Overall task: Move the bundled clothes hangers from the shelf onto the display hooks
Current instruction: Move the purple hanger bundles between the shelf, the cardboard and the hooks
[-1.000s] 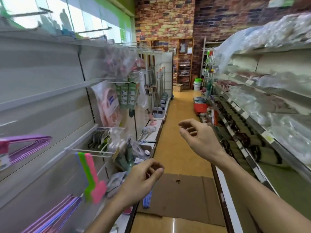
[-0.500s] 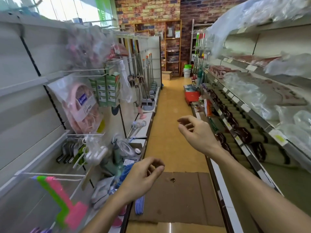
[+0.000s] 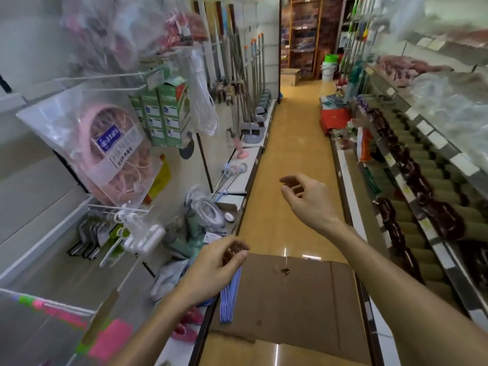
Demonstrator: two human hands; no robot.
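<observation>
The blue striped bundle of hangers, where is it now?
In the head view, the blue striped bundle lies low and left of centre, along the left edge of the flattened cardboard, just beyond the left hand.

left hand (image 3: 215, 268): forearm reaching forward from lower left, fingers loosely curled, thumb near fingertips, holding nothing | right hand (image 3: 307, 198): arm stretched further forward, higher, fingers loosely curled, empty, back to camera

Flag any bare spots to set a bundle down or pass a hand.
Free: the flattened cardboard between both shelf bases, and the aisle floor beyond it. The left hand and right hand hold nothing. Crowded: the low left shelf by the blue striped bundle and pink slippers.
</observation>
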